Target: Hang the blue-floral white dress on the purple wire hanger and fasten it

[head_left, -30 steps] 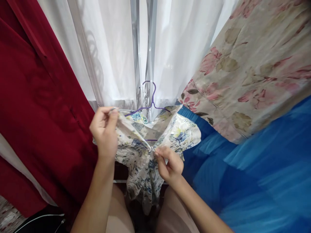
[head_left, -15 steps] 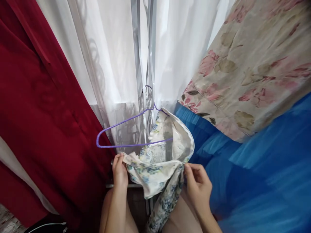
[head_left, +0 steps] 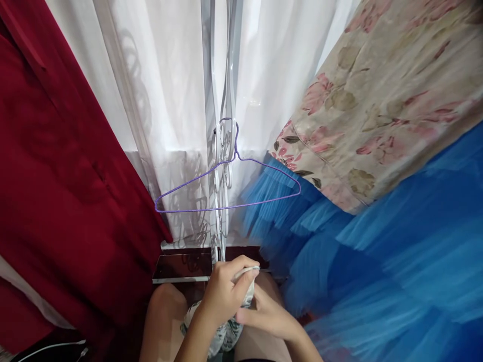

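Observation:
A purple hanger [head_left: 226, 207] hangs bare from a hook on the white metal rack [head_left: 215, 90]. Below it, over my lap, the white garment with a blue-green floral print [head_left: 222, 338] is bunched up, partly hidden by my hands and forearms. My left hand [head_left: 232, 286] pinches its pale edge between thumb and fingers. Close against it, my right hand [head_left: 266, 312] has the cloth between its thumb and fingers, the fingertips hidden behind the left hand and fabric.
Dark red cloth [head_left: 75, 176] hangs at the left, and white curtains [head_left: 169, 75] hang behind the rack. On the right are a beige floral cloth [head_left: 347, 110] and layered blue tulle [head_left: 377, 261]. A dark low ledge [head_left: 181, 265] lies beyond my knees.
The floral garment has come off the hanger and down to my lap. My hands, apart before, are now together at its edge. The hanger's right arm is now uncovered.

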A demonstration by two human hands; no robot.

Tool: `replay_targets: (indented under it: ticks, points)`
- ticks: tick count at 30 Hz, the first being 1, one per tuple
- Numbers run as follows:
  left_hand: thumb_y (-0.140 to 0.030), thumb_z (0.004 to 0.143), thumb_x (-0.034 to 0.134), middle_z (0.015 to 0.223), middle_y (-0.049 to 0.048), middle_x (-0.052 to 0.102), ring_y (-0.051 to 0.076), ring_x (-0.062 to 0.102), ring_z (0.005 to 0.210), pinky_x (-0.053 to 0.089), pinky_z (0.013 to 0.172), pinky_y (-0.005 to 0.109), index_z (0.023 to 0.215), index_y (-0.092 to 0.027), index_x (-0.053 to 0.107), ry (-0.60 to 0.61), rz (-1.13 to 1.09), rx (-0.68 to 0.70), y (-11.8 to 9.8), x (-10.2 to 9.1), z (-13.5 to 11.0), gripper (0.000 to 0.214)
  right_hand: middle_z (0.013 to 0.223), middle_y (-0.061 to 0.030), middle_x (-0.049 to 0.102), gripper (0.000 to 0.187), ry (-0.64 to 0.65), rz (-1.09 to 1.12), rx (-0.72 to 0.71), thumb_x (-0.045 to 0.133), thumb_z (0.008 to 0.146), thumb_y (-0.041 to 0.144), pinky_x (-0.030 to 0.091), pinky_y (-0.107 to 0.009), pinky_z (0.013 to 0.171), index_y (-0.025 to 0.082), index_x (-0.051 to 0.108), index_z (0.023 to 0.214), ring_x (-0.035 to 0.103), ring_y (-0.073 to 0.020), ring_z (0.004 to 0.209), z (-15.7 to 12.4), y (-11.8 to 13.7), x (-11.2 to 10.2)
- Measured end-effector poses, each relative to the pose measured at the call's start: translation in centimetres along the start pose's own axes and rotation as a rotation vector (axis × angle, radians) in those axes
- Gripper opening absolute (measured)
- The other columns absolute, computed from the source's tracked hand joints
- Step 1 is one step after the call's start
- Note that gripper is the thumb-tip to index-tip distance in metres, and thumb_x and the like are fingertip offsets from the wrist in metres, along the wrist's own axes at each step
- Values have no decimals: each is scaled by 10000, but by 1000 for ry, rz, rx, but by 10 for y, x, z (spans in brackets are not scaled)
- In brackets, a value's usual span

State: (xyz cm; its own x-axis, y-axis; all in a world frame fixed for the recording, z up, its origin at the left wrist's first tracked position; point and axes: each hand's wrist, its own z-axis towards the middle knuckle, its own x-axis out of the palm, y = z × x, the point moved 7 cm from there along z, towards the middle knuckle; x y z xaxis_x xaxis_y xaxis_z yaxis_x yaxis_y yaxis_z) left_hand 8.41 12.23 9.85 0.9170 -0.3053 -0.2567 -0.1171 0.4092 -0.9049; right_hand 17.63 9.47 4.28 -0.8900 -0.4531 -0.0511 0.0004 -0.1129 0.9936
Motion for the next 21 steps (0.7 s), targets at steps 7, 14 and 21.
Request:
replay_targets:
  ticks: [7,14,21]
  points:
    - [-414,911,615,854,42,713,191,625,766,454,694,274,993,-229,736,-171,-81,-122,31,-41,-19,236,793,-45,711,334,3,338,98,706,848,474,515,-304,683,151,755,915,632,-191,702,10,9,22]
    - [-536,800,698,764,38,612,175,544,698,410,622,270,1006,-188,648,162,-222,-210,66,-7,-55,408,817,-66,783,244,-653,440,14,804,699,429,579,-353,554,229,805,838,700,-251,619,-16,12,-63]
    - [-275,736,747,647,10,593,207,553,730,384,1039,433,644,-221,640,140,374,-5,87,-48,-54,152,701,-111,751,260,-853,401,55,804,600,507,579,-562,735,267,772,694,725,-398,751,-52,33,-107]
